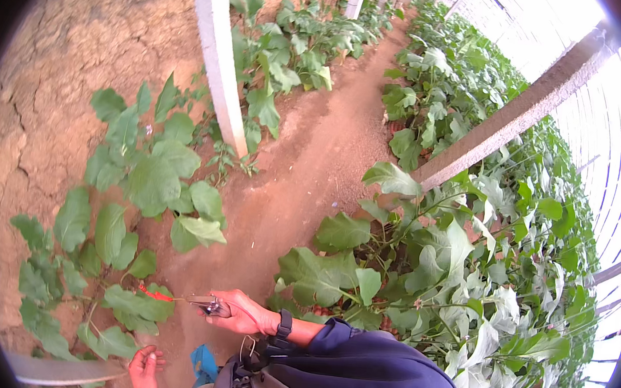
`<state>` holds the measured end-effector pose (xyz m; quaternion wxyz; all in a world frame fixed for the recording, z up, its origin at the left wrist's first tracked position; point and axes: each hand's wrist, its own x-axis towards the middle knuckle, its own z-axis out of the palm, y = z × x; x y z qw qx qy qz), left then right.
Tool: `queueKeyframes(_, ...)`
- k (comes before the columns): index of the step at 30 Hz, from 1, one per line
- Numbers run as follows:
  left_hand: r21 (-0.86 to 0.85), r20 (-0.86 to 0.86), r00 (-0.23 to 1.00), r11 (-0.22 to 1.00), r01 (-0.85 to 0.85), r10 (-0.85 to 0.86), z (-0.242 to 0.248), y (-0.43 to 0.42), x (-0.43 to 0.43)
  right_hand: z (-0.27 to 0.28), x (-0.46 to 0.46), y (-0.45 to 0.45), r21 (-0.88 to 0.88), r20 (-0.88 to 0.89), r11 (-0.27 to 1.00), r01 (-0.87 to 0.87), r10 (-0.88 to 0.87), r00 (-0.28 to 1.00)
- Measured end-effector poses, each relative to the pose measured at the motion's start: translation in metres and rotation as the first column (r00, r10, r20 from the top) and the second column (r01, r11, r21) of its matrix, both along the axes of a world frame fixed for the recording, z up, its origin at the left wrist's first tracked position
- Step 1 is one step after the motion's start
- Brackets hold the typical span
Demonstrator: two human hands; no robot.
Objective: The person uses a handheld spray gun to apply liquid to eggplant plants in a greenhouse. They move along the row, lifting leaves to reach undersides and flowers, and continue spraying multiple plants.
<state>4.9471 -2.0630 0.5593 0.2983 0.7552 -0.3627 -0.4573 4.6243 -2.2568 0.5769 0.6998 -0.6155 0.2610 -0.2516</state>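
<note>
My right hand (241, 311), with a dark watch at the wrist, grips a small metal hand tool (209, 304). A thin stem runs from the tool to a red piece (155, 292) at its far end, which lies over the leaf of a broad-leaved plant (137, 305). A thin pinkish cord (246, 310) crosses that hand. Low in the picture, my left hand (146, 368) has loosely curled fingers and nothing visible in it. It is close to the lower leaves of the same plants, beside a pale post (64, 370).
A dirt path (313, 161) runs ahead between plant rows. On the left rises a cracked earth wall (62, 81). Concrete posts (218, 50) and a slanting post (514, 109) stand along the rows. Dense plants (446, 270) border my right. A blue item (204, 362) hangs near my waist.
</note>
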Motion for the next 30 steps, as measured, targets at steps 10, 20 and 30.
queueKeyframes(10,-0.164,-0.197,0.945,0.959,0.231,-0.261,0.028,-0.234,-0.031,0.016,-0.053,-0.105,0.09,0.099,0.923,0.373,-0.381,0.919)
queueKeyframes(20,-0.241,-0.277,0.782,0.828,0.505,-0.558,0.035,-0.466,-0.046,0.061,-0.055,-0.2,-0.12,-0.11,0.732,0.671,-0.682,0.723)
queueKeyframes(30,-0.223,-0.216,0.622,0.658,0.719,-0.753,0.023,-0.631,-0.123,0.039,-0.106,-0.294,-0.071,-0.062,0.569,0.82,-0.823,0.565)
